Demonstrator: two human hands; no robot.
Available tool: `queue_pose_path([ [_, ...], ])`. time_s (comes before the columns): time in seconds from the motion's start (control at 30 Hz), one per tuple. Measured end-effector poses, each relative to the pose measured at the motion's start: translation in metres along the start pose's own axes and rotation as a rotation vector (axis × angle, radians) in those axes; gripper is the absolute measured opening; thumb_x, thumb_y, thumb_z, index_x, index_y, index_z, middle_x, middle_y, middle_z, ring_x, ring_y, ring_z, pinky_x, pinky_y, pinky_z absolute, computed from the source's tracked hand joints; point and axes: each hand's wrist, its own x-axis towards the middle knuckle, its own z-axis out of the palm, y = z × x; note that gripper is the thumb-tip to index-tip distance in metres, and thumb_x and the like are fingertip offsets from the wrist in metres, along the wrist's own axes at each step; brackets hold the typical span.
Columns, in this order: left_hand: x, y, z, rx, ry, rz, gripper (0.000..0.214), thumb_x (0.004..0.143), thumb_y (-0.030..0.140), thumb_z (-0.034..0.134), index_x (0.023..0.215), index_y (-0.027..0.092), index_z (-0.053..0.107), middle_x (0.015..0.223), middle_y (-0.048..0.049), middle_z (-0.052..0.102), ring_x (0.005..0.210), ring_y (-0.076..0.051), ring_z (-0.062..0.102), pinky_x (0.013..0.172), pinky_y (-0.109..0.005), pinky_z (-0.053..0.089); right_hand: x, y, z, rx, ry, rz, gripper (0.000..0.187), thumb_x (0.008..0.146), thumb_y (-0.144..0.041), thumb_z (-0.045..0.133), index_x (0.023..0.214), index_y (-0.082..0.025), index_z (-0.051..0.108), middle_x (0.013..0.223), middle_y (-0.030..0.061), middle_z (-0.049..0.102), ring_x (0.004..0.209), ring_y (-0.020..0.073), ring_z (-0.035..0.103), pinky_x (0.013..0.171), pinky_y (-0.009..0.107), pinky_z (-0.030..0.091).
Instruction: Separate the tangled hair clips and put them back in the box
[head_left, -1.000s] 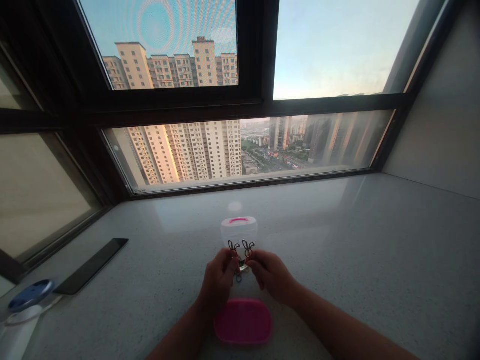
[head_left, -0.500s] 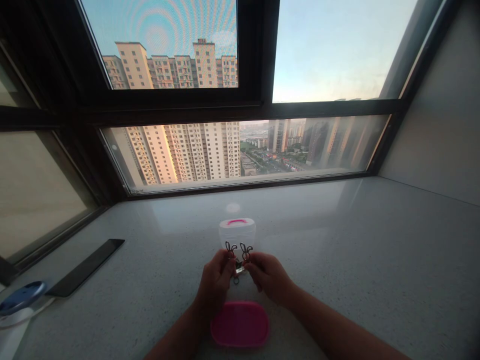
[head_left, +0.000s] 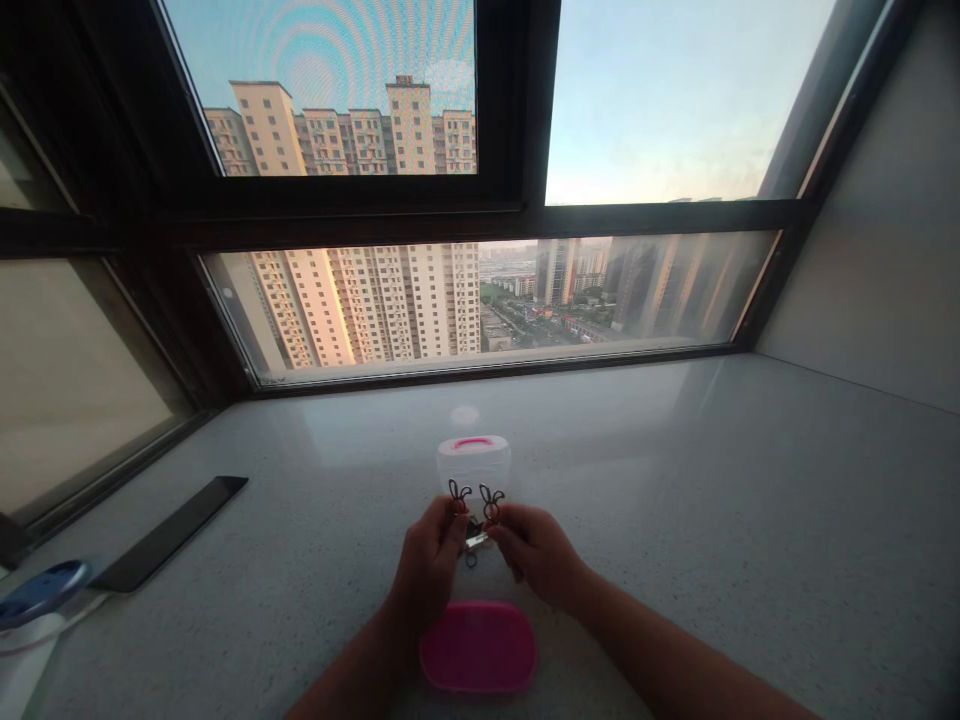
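Note:
My left hand point(head_left: 433, 550) is closed in a pinch on a binder clip point(head_left: 459, 492), whose dark wire handle has the outline of a rabbit's head with upright ears. A matching binder clip point(head_left: 491, 499) is pinched in my right hand point(head_left: 541, 550), close beside the first. Between and just below the fingertips shows a shiny metal clip point(head_left: 475, 541) with a round wire loop; whether it touches the fingers I cannot tell. Behind the hands stands a clear plastic box point(head_left: 474, 458) with a pink handle. Nearer to me lies a pink oval lid point(head_left: 478, 648).
Under everything is a pale speckled sill point(head_left: 697, 520). On its left lie a dark flat slab point(head_left: 176, 535), a blue round object point(head_left: 45, 592) and a white cable point(head_left: 86, 612). A dark window frame point(head_left: 517, 222) runs along the back, with a wall point(head_left: 885, 250) on the right.
Almost nothing differs. The left hand and its clip have shifted very slightly to the left; both hands keep their pinch.

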Motion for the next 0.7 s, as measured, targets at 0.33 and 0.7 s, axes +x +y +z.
queue_pose_path([
  [0.33,0.0006,0.0049,-0.0005,0.025,0.004,0.014,0.016,0.086,0.031,0.049,0.085,0.016,0.052,0.072,0.0007,0.055,0.063,-0.012,0.050,0.058,-0.020,0.040,-0.0002,-0.0044,0.0009,0.001,0.005,-0.001,0.020,0.084,-0.034,0.051,0.079,-0.015,0.056,0.047,-0.0072,0.042,0.036,0.0066,0.036,0.036,0.018,0.028],
  [0.7,-0.0002,0.0049,-0.0016,0.047,-0.009,0.047,0.015,0.087,0.029,0.049,0.091,0.016,0.054,0.081,-0.0032,0.063,0.074,-0.015,0.058,0.067,-0.023,0.044,-0.0007,-0.0052,0.0008,-0.037,0.011,-0.022,0.021,0.085,-0.033,0.049,0.078,-0.015,0.056,0.046,-0.0072,0.041,0.036,0.0070,0.037,0.036,0.018,0.028],
])
